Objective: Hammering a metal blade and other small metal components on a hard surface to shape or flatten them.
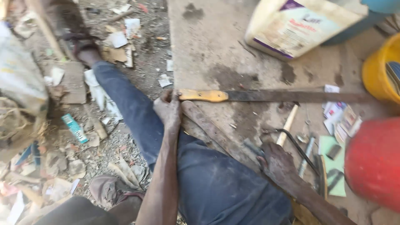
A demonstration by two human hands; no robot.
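A long flat metal strip [216, 133] is pinned across the lap, on a blue trouser leg [216, 187]. Its long axis runs from 10 o'clock to 4 o'clock. The upper end is clasped by the left hand [168, 109], fingers curled over it; the lower end is gripped by the right hand [278, 163]. No cut or bend is seen in it; work appears barely begun. A machete [271, 96] with a yellow handle lies untouched just beyond, blade pointing to 3 o'clock, on the concrete slab [216, 54].

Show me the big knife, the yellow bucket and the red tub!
big knife [291, 96]: head view, middle of the dark blade.
yellow bucket [375, 71]: head view, its outer wall.
red tub [373, 162]: head view, its rounded side.
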